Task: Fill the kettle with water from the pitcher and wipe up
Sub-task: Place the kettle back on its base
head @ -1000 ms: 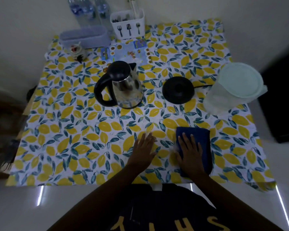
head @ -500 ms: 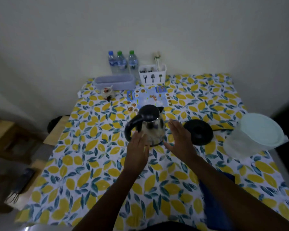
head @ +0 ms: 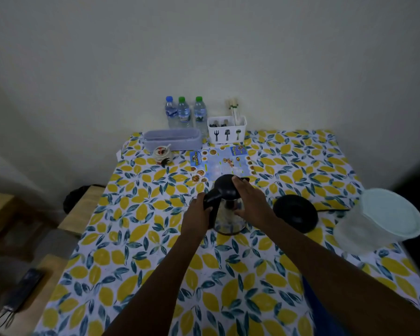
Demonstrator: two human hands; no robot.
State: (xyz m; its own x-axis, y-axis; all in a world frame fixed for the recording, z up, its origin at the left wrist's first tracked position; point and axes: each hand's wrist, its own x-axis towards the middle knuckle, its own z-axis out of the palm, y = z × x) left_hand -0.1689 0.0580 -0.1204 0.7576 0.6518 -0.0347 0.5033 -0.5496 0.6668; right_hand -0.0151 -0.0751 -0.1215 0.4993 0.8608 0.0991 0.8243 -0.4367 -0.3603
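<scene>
Fingers of the left hand (head: 198, 214) curl round the handle of the kettle (head: 229, 218) mid-table; the right hand (head: 250, 202) clasps its lid and side. Labels on the bottles (head: 183, 113) behind are unreadable. Rightward sit the black base (head: 295, 213), then the lidded pitcher (head: 383, 219).

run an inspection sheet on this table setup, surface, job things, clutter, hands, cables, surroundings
surface: table under a lemon-print cover; no spill seen
job's things: kettle upright, lid down, off its base, which lies to its right; lidded pitcher at the right edge; blue cloth at the near edge, partly hidden by the right arm
clutter: three bottles, cutlery caddy, lilac box, jar, leaflet, all at the far side
hands: left hand grips the kettle handle; right hand holds its lid and side
cables: cord runs from the base toward the pitcher
surroundings: pale wall; wooden furniture at left
</scene>
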